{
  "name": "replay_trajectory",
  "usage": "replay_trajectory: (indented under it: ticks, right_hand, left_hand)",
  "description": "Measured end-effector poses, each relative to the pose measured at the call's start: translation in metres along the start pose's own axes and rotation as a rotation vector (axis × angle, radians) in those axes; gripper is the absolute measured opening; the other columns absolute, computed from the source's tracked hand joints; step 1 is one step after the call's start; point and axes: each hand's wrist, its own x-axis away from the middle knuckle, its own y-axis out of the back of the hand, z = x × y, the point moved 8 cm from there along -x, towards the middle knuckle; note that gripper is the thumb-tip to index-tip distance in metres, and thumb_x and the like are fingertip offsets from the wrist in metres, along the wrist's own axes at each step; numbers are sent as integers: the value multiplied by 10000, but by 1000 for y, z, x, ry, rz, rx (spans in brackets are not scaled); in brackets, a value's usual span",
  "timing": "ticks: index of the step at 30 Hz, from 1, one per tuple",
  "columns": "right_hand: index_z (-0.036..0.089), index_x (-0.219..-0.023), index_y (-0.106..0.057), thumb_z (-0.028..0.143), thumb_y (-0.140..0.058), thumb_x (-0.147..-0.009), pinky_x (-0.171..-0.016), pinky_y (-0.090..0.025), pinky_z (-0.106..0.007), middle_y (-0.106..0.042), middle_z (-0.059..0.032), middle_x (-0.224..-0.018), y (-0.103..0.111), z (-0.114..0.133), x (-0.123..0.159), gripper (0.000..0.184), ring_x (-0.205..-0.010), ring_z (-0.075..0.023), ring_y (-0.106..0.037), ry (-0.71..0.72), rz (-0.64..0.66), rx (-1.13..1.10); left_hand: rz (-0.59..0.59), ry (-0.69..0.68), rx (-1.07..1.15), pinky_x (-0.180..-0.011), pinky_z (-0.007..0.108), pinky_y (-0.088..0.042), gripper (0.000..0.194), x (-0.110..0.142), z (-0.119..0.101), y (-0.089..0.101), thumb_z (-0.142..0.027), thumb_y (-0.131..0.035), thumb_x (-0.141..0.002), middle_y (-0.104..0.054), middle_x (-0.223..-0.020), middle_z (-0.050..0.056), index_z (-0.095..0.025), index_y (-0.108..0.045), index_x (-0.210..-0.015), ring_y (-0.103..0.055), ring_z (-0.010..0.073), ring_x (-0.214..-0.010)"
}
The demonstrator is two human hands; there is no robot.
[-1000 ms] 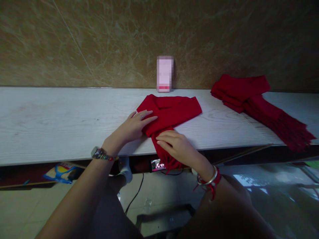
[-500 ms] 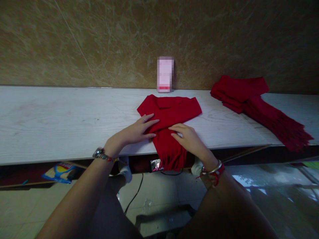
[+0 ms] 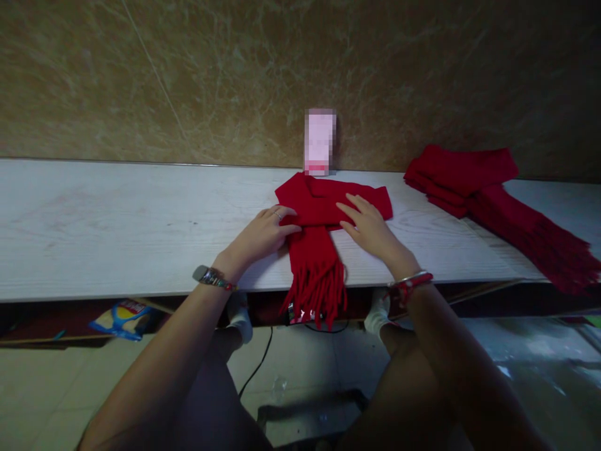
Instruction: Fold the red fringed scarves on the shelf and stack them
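Observation:
A red scarf (image 3: 323, 207) lies crossed and folded on the white wood-grain counter, its fringe hanging over the front edge. On its left side, my left hand (image 3: 267, 233) touches the fold with fingertips apart. My right hand (image 3: 369, 227) rests on the folded band at the right, fingers spread. Beneath the band, the straight tail (image 3: 317, 247) runs down between my hands.
A second folded red scarf (image 3: 474, 169) lies to the right, its fringe reaching the counter's front edge. Behind the nearer scarf, a pixelated pink phone-like object (image 3: 320, 141) leans on the marbled wall. A blue snack bag (image 3: 124, 318) sits on the lower shelf at left.
My right hand has moved up from the tail onto the folded band. The scarf's band lies straighter, and its tail and fringe have spread out. My left hand is still at the left fold.

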Motion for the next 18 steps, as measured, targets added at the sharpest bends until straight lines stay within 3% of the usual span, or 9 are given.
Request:
replay_trajectory:
  ticks: [3, 5, 13, 18]
  right_hand:
    - [224, -1401, -410, 286, -403, -920, -1094, -247, -557, -352, -91, -1495, -26, -14, -1, 485, -1379, -286, -274, -23, 229, 19]
    - [256, -1424, -364, 326, -365, -934, -1096, -224, -570, -313, -68, -1513, -36, -19, 0, 494, -1388, -278, -251, -15, 280, 6]
    - [278, -1426, -361, 390, -378, -928, -1097, -214, -579, -292, -63, -1520, -40, -25, -1, 511, -1389, -295, -239, 13, 255, -38]
    - [274, -1417, -377, 382, -383, -928, -1089, -232, -579, -330, -73, -1505, -39, -25, 0, 502, -1379, -297, -270, 11, 200, -21]
  left_hand:
    - [-27, -44, -21, -907, 418, -476, 253, -1, -3, 2, -140, -507, -843, -596, -1184, 102, -200, -693, -1004, -543, 241, -1100]
    - [-61, -50, 5, -907, 398, -482, 240, -1, -4, 6, -164, -476, -873, -619, -1162, 90, -189, -694, -970, -561, 218, -1082]
    - [-2, 18, 128, -932, 406, -486, 297, 9, -8, 10, -196, -404, -893, -639, -1178, 89, -169, -697, -931, -574, 217, -1099]
    - [38, 33, 146, -952, 423, -480, 271, 2, -15, 8, -136, -429, -841, -622, -1211, 100, -161, -691, -901, -560, 227, -1125]
